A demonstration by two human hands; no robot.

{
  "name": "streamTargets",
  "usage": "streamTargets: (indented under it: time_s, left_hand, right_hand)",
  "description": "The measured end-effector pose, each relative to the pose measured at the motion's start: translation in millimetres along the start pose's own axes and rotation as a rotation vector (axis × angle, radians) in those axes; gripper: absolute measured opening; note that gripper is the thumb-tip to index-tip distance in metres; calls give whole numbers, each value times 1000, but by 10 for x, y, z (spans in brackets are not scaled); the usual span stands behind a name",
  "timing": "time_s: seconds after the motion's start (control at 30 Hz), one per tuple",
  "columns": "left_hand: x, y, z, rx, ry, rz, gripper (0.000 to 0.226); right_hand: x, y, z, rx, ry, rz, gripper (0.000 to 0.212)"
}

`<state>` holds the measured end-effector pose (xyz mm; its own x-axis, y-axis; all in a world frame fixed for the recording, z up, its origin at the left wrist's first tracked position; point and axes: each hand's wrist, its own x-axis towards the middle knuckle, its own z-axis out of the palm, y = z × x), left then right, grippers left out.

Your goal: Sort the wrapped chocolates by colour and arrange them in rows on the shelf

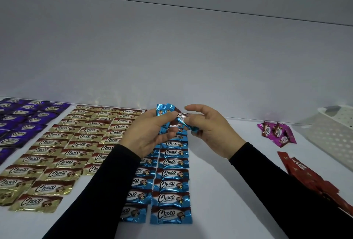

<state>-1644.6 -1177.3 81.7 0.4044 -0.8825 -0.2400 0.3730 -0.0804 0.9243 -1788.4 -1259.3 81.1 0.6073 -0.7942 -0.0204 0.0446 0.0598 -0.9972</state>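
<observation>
Chocolates in blue wrappers fill the lower centre of the frame, laid flat on the white shelf in 2 columns that run away from the viewer; the right column looks full from the near edge up to the hands, while the left one is partly hidden under a black sleeve, so its count cannot be told. At lower left, the gold chocolates lie in about 3 neat columns, reaching back to the rear wall. At the right edge, a loose heap of red chocolates overlaps itself and is not yet set in rows.

Mid-frame, above the far end of the blue columns, the left hand grips a small bunch of blue pieces between thumb and fingers. The right hand pinches 1 blue chocolate just beside that bunch, apparently drawing it off to lay it down.

Farther back, the purple chocolates occupy the upper left of the shelf in rows, cut off by the frame edge. At middle right, a few pink chocolates sit in a small unsorted pile, near a white perforated basket.

Judging by this, purple and gold look finished, blue is nearly done, and red and pink remain to be arranged.
</observation>
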Motion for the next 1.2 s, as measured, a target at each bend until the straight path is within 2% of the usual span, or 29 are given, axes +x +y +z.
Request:
streamTargets:
  time_s: [0.13, 0.23, 0.33, 0.43, 0.5, 0.67, 0.73, 0.8, 1.2]
  left_hand:
    - [-7, -10, 4, -18, 37, 2, 13]
    - [-7, -14, 2, -44, 69, 5, 14]
    - [-3, -19, 8, -25, 79, 1, 15]
    - [1, -28, 2, -25, 96, 2, 13]
    - [18, -22, -5, -41, 130, 4, 8]
    - [43, -1, -14, -102, 170, -7, 4]
    - [36, 3, -12, -96, 169, -5, 5]
    - [32, 14, -18, -103, 176, -3, 6]
    - [14, 30, -30, -117, 188, 7, 5]
  right_hand:
    - [-9, 38, 2, -151, 9, -77, 23]
    - [-9, 88, -21, -404, 37, -260, 21]
    - [5, 141, -47, -778, 65, -445, 18]
    - [50, 167, -119, -884, 88, -520, 15]
    - [90, 185, -229, -933, 121, -500, 14]
    - [175, 319, -453, -1030, 231, -228, 6]
    - [214, 360, -459, -1010, 281, -174, 9]
    - [278, 374, -471, -1050, 254, -153, 12]
    - [179, 441, -532, -1334, -2, -316, 36]
